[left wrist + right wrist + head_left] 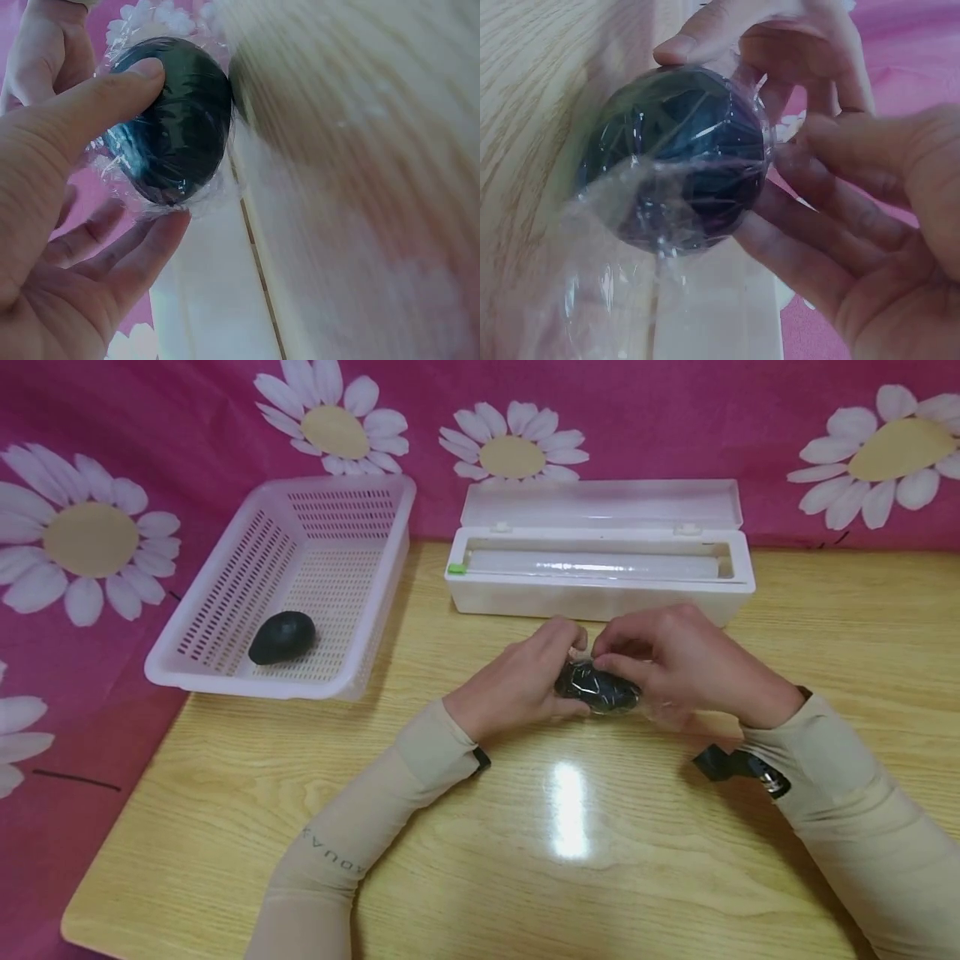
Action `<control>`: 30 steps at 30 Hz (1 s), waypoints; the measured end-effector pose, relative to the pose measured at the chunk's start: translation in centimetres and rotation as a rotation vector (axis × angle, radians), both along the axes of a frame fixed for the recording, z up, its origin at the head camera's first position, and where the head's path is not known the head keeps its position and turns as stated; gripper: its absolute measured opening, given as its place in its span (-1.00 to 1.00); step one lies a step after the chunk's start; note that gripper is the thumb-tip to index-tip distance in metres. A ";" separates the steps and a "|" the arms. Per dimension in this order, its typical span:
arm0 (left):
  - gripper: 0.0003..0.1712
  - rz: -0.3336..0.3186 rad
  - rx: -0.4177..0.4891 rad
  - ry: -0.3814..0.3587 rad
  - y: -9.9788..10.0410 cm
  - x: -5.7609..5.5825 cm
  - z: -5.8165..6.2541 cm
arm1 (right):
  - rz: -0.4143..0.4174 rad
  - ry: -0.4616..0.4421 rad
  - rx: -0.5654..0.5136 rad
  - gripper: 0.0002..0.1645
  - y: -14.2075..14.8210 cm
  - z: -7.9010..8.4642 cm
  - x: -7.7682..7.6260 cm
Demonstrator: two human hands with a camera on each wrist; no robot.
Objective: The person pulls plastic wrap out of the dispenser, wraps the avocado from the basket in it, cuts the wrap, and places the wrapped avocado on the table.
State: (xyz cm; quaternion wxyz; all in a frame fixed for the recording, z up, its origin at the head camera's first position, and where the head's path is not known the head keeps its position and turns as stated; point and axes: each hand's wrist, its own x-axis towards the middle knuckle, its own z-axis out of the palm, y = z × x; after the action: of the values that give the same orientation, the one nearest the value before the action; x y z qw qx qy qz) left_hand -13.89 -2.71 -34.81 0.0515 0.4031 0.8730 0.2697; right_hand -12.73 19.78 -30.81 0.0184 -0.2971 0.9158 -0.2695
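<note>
A dark avocado (602, 687) wrapped in clear cling film (604, 292) is held low over the table between both hands. My left hand (517, 681) grips it, the thumb across its upper side and the fingers at its far edge. In the left wrist view the film lies crinkled around the avocado (187, 124). With thumb and index finger, my right hand (678, 660) pinches the film at the avocado's edge; its other fingers lie along the side. A loose tail of film trails off toward the right, plain in the right wrist view.
Behind the hands stands a white cling film box (600, 597), lid raised, with a roll (592, 565) inside and a green slider (457, 569). At the left, a white perforated basket (360, 643) holds another dark avocado (282, 637). A flowered pink cloth (637, 427) hangs behind the wooden table (480, 877).
</note>
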 end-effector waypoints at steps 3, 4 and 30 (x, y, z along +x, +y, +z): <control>-0.10 0.003 -0.031 -0.003 0.0 -0.1 0.0 | 0.047 -0.034 0.009 -0.89 0.1 0.0 0.0; -0.07 0.000 -0.045 -0.001 0.0 -0.1 0.0 | 0.064 -0.044 0.010 -0.88 0.1 0.0 0.0; -0.29 -0.025 -0.170 -0.011 0.0 0.0 0.5 | 0.154 0.007 0.021 -0.89 1.3 0.1 -0.2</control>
State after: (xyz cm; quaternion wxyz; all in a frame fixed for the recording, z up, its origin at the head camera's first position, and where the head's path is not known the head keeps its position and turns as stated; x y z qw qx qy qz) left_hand -13.93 -2.66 -34.27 0.0936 0.4067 0.8873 0.1962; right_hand -12.92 21.04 -30.69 0.0388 -0.3673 0.8931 -0.2567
